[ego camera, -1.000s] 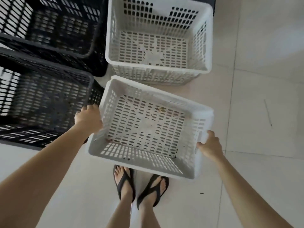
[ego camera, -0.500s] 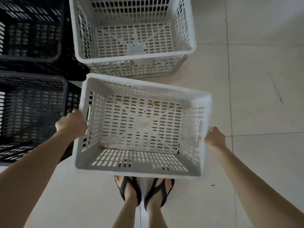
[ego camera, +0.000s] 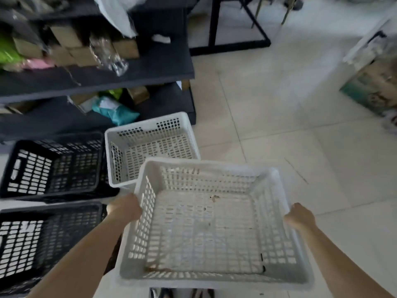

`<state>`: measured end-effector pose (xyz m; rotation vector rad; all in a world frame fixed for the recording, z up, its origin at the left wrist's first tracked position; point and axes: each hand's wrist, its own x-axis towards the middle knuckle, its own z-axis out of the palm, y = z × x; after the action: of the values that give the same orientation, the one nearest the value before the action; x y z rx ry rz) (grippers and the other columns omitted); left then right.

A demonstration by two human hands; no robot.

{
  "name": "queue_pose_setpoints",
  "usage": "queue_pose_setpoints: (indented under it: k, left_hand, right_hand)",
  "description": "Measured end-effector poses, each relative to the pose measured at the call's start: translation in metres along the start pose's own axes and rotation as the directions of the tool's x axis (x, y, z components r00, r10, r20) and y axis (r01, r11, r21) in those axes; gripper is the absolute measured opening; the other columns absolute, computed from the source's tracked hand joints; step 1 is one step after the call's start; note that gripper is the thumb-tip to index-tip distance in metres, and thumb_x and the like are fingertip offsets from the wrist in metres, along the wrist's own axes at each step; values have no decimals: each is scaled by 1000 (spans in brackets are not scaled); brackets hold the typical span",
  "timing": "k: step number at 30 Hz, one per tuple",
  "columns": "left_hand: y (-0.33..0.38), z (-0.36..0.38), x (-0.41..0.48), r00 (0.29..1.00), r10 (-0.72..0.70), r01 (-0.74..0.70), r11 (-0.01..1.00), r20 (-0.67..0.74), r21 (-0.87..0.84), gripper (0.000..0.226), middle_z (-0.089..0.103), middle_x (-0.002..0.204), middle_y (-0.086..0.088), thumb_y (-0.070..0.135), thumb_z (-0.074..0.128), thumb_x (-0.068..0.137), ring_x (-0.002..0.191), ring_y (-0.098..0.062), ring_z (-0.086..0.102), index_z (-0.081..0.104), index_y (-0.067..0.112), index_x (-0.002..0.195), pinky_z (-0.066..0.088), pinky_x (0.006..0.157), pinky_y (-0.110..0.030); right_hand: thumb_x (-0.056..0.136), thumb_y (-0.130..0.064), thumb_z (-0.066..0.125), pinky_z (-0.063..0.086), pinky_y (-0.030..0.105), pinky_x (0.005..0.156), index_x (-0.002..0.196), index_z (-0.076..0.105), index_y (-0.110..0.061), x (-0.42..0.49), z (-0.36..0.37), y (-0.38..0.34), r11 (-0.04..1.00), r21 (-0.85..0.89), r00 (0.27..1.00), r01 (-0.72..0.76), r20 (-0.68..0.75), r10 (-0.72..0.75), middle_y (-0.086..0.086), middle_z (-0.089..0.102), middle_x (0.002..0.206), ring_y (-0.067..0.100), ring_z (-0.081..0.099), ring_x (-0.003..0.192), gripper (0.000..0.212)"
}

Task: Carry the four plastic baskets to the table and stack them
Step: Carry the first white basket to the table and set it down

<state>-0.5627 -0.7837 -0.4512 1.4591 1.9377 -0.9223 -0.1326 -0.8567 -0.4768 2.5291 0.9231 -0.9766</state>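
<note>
**Item 1.** White perforated rectangular plastic basket (ego camera: pixel 206 177), empty apart from a few brown specks on its base. It is held clear of the pale tiled floor (ego camera: pixel 279 125), open side up, in front of the person and between both arms.

**Item 2.** Left hand (ego camera: pixel 124 208), fingers curled tight round the left short side of the white basket near its far corner.

**Item 3.** Right hand (ego camera: pixel 300 216), closed in a grip on the basket's right short side at the rim (the fingertips are hidden behind the wall).

**Item 4.** Second white slotted plastic basket (ego camera: pixel 154 147), empty, standing on the floor just beyond the carried one. The carried basket's far-left corner covers its near-right corner in view.

**Item 5.** Far black slotted plastic basket (ego camera: pixel 53 166), on the floor just left of the second white one.

**Item 6.** Near black slotted plastic basket (ego camera: pixel 43 239), on the floor in front of item 5, beside the left forearm.

**Item 7.** Dark two-tier shelf unit (ego camera: pixel 150 67) behind the baskets. Its upper tier carries brown cardboard boxes (ego camera: pixel 64 52) and crumpled clear wrap, and its lower tier a teal plastic bag (ego camera: pixel 120 114).

**Item 8.** Black metal frame (ego camera: pixel 236 43) on the floor, well beyond the shelf unit's right end.

**Item 9.** Printed cardboard carton (ego camera: pixel 373 87) at the right edge, blurred.
</note>
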Motion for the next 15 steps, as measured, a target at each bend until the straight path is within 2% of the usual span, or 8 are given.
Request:
queue_pose_setpoints:
  k: [2, 4, 5, 8, 10, 11, 13, 15]
  left_hand:
    - [23, -41, -18, 999, 36, -36, 999, 8, 12, 34, 63, 113, -5, 20, 44, 92, 106, -24, 63, 56, 9, 123, 49, 83, -34]
    - [49, -82, -32, 998, 57, -57, 998, 28, -2, 33, 62, 96, -4, 18, 43, 91, 98, -25, 65, 58, 7, 119, 51, 82, -35]
    - [61, -101, -36, 997, 73, -72, 997, 34, -6, 33, 62, 93, -4, 18, 44, 90, 98, -25, 67, 58, 6, 118, 54, 85, -35]
    - [102, -151, -35, 995, 95, -93, 994, 35, -50, 33, 68, 109, -7, 18, 45, 89, 103, -25, 68, 59, 8, 116, 55, 93, -37]
    - [130, -185, -26, 992, 120, -119, 992, 25, -41, 33, 67, 111, -6, 17, 46, 89, 104, -24, 67, 60, 6, 117, 55, 91, -34]
    - [146, -202, -18, 991, 133, -132, 991, 16, -37, 35, 65, 107, -6, 18, 46, 89, 102, -23, 67, 60, 5, 119, 55, 90, -33]
    - [179, -239, -7, 990, 143, -141, 988, 19, -68, 37, 64, 105, -5, 19, 45, 91, 96, -23, 67, 55, 5, 124, 55, 90, -34]
    - [214, -279, 6, 989, 148, -146, 986, 23, -82, 36, 65, 110, -3, 22, 43, 94, 91, -22, 66, 51, 8, 126, 54, 90, -34]
  right_hand:
    - [89, -7, 49, 45, 27, 61, 122, 50, 4, -1, -52, -2, 1000, 10, 1000, 14, -25, -13, 18, 62, 112, 31, 62, 91, 35]
    - [92, -7, 48, 36, 26, 47, 120, 53, 5, 1, -101, -7, 1000, 13, 999, 22, -47, -22, 14, 59, 92, 21, 54, 66, 31]
    - [92, -8, 48, 34, 25, 45, 118, 54, 5, 4, -124, -11, 1000, 11, 998, 28, -58, -27, 11, 56, 86, 19, 51, 61, 30]
    - [91, -11, 51, 39, 25, 55, 110, 59, 2, 28, -189, -20, 998, 51, 995, 31, -100, -26, 12, 59, 84, 25, 58, 70, 25]
    - [89, -8, 52, 39, 26, 58, 98, 64, 3, 50, -232, -30, 997, 79, 994, 21, -106, -12, 9, 53, 69, 24, 53, 64, 19]
    - [89, -8, 52, 39, 25, 55, 85, 64, 2, 63, -255, -36, 997, 75, 995, 7, -101, 1, 7, 49, 63, 22, 51, 59, 16]
    - [89, -9, 51, 36, 24, 47, 58, 52, -5, 89, -303, -53, 998, 56, 996, -13, -84, 18, 7, 45, 56, 20, 47, 50, 31]
    - [89, -10, 51, 34, 24, 45, 52, 42, -9, 119, -348, -67, 997, 81, 997, -17, -73, 23, 6, 42, 55, 17, 42, 47, 38]
